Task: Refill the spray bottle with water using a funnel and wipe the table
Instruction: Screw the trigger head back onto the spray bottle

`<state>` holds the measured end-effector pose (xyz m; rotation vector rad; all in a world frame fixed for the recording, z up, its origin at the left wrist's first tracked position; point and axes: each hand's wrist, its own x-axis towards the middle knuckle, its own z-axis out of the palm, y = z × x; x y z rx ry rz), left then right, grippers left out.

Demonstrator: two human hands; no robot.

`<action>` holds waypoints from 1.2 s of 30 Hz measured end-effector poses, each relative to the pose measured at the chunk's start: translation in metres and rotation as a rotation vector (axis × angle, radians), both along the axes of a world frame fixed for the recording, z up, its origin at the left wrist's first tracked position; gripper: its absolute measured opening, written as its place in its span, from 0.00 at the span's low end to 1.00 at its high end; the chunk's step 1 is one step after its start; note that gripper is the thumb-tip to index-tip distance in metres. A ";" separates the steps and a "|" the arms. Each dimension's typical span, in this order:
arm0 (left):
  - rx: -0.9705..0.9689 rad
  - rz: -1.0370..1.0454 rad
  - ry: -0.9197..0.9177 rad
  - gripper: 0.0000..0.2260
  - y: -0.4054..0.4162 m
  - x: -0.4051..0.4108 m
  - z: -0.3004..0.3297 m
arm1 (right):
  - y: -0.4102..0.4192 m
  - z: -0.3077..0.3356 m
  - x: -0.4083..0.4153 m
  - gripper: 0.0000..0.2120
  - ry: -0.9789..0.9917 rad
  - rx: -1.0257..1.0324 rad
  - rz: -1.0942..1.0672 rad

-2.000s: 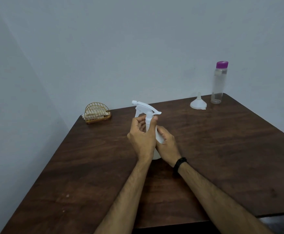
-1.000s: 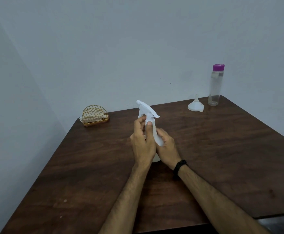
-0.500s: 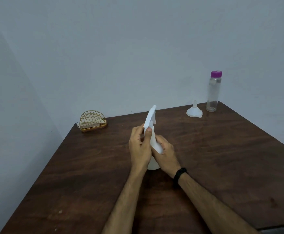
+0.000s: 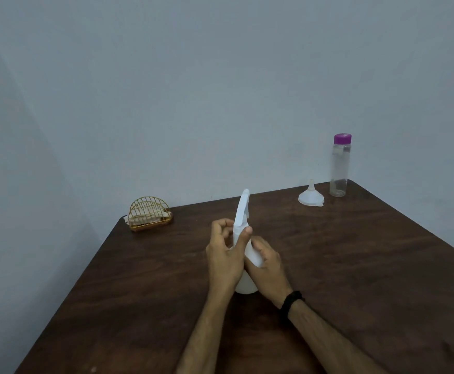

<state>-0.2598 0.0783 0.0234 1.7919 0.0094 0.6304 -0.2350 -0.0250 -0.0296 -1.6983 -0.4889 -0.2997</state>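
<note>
A white spray bottle (image 4: 247, 286) stands on the dark wooden table (image 4: 355, 265) at its middle. My right hand (image 4: 267, 268) grips the bottle's body from the right. My left hand (image 4: 226, 252) pinches the collar under the white trigger head (image 4: 240, 209), whose nozzle points away from me. A white funnel (image 4: 311, 197) lies mouth-down at the back right. Beside it stands a clear water bottle (image 4: 340, 168) with a purple cap. The lower bottle body is mostly hidden by my hands.
A gold wire holder (image 4: 150, 213) with folded napkins sits at the table's back left corner. Grey walls close the back and left sides. The table's left edge runs diagonally toward me.
The trigger head has turned under my left hand, its nozzle swinging from pointing left to pointing away. My view has tilted upward, so the table sits lower in frame.
</note>
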 end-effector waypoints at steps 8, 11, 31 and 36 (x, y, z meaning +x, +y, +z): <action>0.101 -0.087 0.032 0.10 0.005 -0.002 0.007 | 0.000 0.001 0.000 0.14 -0.006 -0.024 -0.024; 0.077 0.028 0.036 0.14 -0.002 -0.005 0.012 | 0.000 0.001 0.000 0.17 0.012 -0.024 -0.001; -0.101 -0.293 0.049 0.08 0.015 0.004 0.010 | -0.015 0.013 0.006 0.25 0.207 0.043 0.224; -0.215 -0.490 0.126 0.13 0.026 0.010 0.012 | -0.020 0.012 0.010 0.31 0.259 0.079 0.261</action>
